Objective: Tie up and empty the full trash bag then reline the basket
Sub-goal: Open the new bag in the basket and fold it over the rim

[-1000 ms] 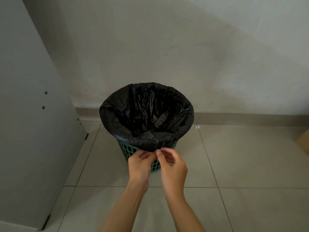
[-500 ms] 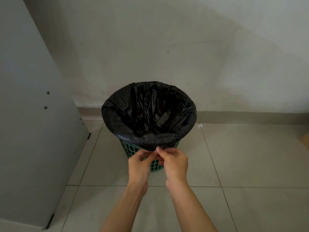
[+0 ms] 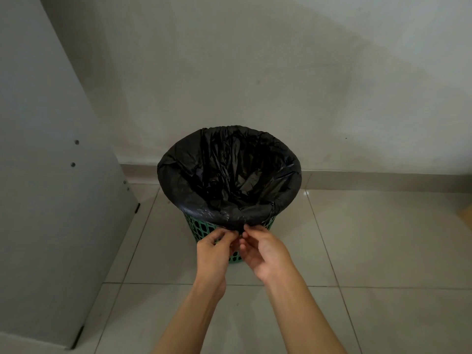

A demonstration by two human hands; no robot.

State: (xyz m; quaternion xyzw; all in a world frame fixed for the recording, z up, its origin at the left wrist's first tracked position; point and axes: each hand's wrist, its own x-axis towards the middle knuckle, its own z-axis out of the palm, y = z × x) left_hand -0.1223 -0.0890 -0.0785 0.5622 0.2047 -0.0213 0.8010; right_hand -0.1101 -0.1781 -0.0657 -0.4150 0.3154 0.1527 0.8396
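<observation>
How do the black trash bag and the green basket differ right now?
The black trash bag is crinkled, glossy film; the green basket is a rigid lattice with holes. The bag drapes over the rim, hiding the basket's top; only the basket's lower wall shows. Left hand and right hand pinch the bag, not the basket.

Mostly shadow and cut-offs around the bin

The bag (image 3: 229, 175) is too dark inside to tell what it holds. Its overhang and both hands cover much of the basket (image 3: 201, 227). Where the left hand (image 3: 213, 251) and right hand (image 3: 265, 251) meet at the hem, the spot is too small and dark to tell a pinch from a touch. The grey panel (image 3: 51, 175) runs off left, and a tan thing (image 3: 466, 217) at the floor's right edge is cut off and unreadable.
</observation>
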